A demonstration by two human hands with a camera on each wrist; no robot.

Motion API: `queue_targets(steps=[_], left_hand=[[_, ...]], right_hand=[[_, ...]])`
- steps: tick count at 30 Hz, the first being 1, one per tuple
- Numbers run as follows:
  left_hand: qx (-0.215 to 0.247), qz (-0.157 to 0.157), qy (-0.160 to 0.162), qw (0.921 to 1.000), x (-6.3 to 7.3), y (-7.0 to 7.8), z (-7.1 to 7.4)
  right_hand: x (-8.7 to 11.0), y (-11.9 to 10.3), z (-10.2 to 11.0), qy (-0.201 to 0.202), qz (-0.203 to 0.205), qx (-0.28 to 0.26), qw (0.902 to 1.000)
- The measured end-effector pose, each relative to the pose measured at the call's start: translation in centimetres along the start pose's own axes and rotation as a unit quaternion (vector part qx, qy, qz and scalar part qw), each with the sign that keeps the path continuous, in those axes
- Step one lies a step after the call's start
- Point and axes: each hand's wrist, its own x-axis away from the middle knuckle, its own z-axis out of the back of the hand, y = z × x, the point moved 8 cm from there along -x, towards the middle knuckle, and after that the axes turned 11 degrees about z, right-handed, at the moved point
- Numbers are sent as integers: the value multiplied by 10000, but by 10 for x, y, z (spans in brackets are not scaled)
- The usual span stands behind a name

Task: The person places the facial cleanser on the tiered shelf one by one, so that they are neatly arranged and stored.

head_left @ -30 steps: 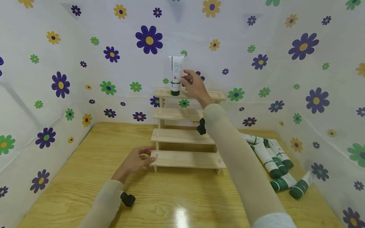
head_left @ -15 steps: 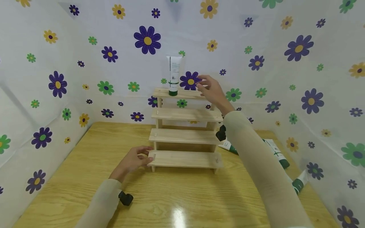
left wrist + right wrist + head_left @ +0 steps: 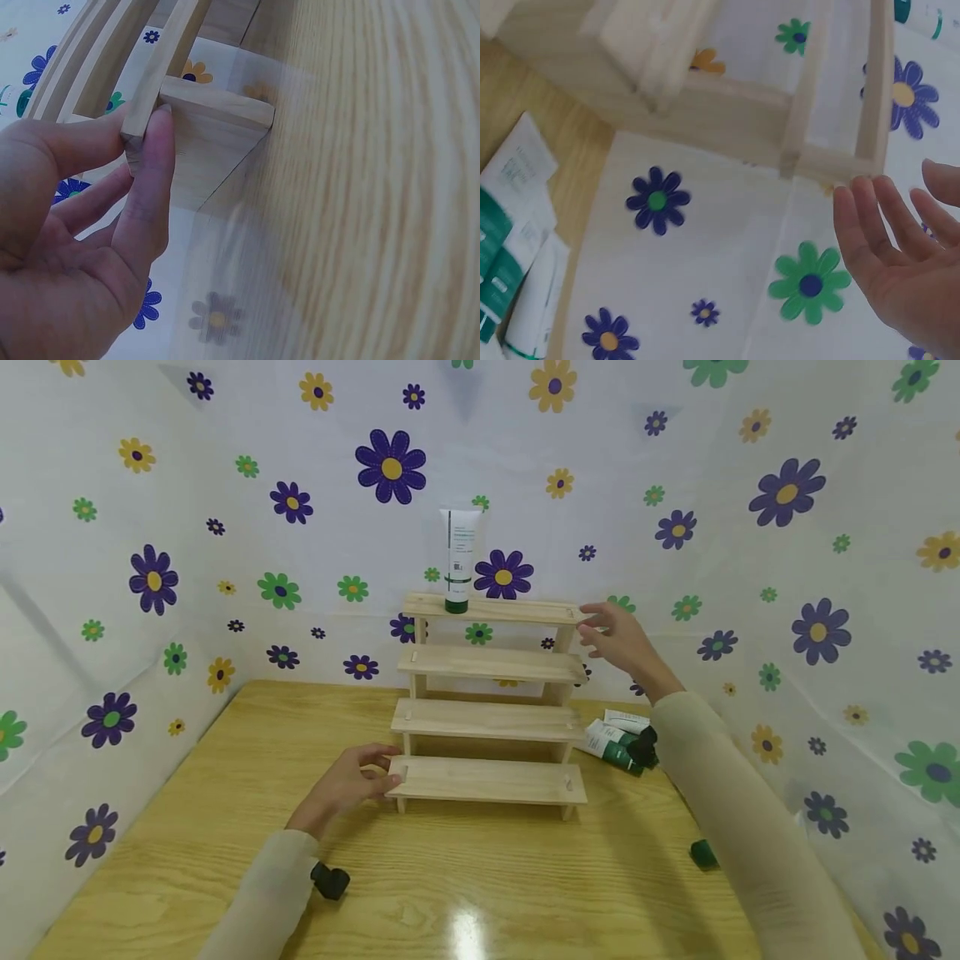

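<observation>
A four-tier wooden display stand [image 3: 491, 720] stands on the table. On its top shelf, left of the middle, a white tube with a green cap [image 3: 459, 553] stands upright, cap down. My left hand [image 3: 343, 787] pinches the left end of the lowest shelf; in the left wrist view the thumb and fingers lie on both faces of the board [image 3: 161, 71]. By the right end of the top shelf is my right hand [image 3: 621, 645], fingers loosely bent and holding nothing. In the right wrist view its fingertips [image 3: 862, 187] are close to the shelf corner; contact cannot be told.
Several more tubes [image 3: 611, 745] lie on the table right of the stand, partly hidden by my right arm. One green cap [image 3: 702, 854] shows nearer me. Flower-printed cloth [image 3: 315, 552] closes in the back and sides of the wooden table [image 3: 420, 877].
My right hand has moved away from the standing tube, rightward and down to the top shelf's right end. The tube stays put. My left hand keeps its grip on the lowest shelf.
</observation>
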Motion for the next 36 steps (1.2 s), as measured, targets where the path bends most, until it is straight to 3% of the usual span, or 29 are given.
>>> queue_targets(steps=[9, 16, 23, 29, 36], left_hand=[[-27, -35, -61, 10000, 0, 1, -1], [-62, 17, -87, 9999, 0, 1, -1], [-158, 77, -13, 9998, 0, 2, 0], [-238, -12, -85, 9997, 3, 4, -1], [-215, -25, -120, 9997, 3, 5, -1]], right_hand=[[30, 41, 2, -612, -632, 334, 9956], [48, 67, -3, -1052, -466, 664, 9911], [67, 91, -16, -1603, -625, 1066, 9793], [77, 102, -27, -2012, -376, 1431, 9683], [80, 112, -36, -2189, -213, 1711, 9604]])
